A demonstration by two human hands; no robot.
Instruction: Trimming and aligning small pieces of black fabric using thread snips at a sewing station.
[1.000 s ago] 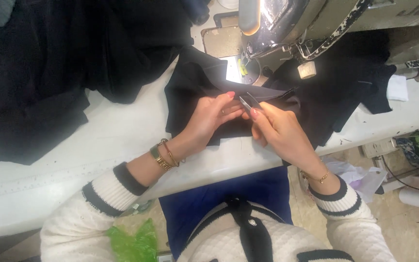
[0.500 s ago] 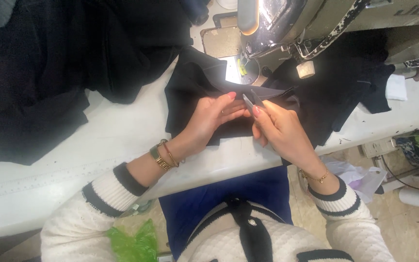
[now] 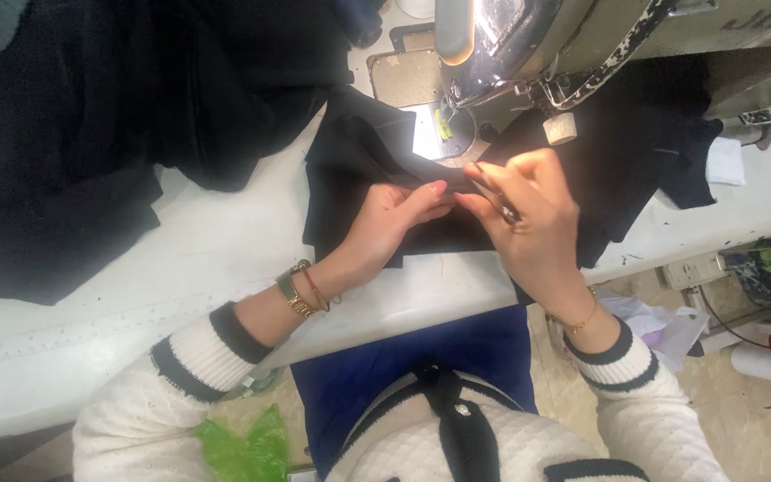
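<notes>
Both hands sit on the black fabric at the front of the white table, just below the sewing machine. The left hand pinches a fold of the cloth between thumb and fingertips. The right hand meets it, fingers curled around a thin metal tool, likely snips or tweezers, its tip right at the pinched edge. So both hands are closed in a grip: left on cloth, right on the tool.

Done well, this calls for a taut fold, the tool's tip kept low and close to the seam, and small moves so the cloth itself is not nicked. The machine's lamp lights the plate just behind, which helps against black on black.

A larger heap of dark cloth lies well apart to the left. A small white tag rests on the fabric at the far right. Below the table edge a green plastic bag shows, and a white spool lies on the floor to the right.
</notes>
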